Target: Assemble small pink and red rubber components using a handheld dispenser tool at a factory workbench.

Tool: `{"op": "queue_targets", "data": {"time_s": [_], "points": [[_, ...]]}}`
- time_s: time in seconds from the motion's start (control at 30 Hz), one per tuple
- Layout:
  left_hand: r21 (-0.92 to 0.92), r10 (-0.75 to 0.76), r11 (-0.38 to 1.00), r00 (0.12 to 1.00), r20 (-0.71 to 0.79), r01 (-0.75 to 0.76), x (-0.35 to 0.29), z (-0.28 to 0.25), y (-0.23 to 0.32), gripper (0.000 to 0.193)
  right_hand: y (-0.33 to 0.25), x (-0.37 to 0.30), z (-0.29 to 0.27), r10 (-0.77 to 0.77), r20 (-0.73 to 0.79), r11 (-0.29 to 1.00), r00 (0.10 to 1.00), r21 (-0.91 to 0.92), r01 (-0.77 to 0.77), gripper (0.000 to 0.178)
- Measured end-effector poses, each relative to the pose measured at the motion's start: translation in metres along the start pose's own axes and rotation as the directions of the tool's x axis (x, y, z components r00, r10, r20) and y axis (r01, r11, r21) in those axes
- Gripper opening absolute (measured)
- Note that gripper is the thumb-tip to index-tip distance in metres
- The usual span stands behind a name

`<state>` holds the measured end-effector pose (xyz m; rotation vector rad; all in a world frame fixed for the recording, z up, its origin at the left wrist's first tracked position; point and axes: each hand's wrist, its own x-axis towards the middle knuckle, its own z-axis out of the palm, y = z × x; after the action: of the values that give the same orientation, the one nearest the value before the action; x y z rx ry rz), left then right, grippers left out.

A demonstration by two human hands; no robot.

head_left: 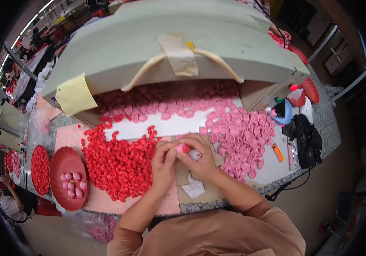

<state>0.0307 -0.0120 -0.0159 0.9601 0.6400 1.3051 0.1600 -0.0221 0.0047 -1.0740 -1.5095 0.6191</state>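
In front of my chest, my two hands meet over the table. The fingers of my left hand (164,158) pinch a small pink rounded piece (178,148). A small red piece (186,148) sits against its right side, at the fingertips of my right hand (201,161). A whitish, bottle-like thing (195,155) is tucked in my right hand; its kind is partly hidden by the fingers. Left of my hands spreads a heap of small red pieces (119,164). To the right lies a heap of pink cupped pieces (245,136). Below my hands rests a crumpled white tissue (193,187).
A grey box-like housing (119,47) overhangs the work surface, with more pink pieces beneath. At left stand a red scalloped dish (59,187) holding pink balls and a dish of red pieces (40,170). An orange lighter (278,152) and a black bag (307,143) lie at right.
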Motion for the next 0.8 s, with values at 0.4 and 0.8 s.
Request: {"op": "queue_targets", "data": {"time_s": [0.4,0.8], "points": [[-0.054,0.018,0.998,0.998,0.067,-0.014,0.003,-0.001,0.001,0.016,0.005,0.000,-0.003,-0.057,0.022,0.998,0.998,0.001,0.057,0.032],[-0.369,-0.221,0.898,0.971,0.092,0.240,0.006,0.005,0.002,0.036,0.010,0.004,-0.009,0.128,-0.009,0.991,0.992,0.048,-0.128,0.033]]}}
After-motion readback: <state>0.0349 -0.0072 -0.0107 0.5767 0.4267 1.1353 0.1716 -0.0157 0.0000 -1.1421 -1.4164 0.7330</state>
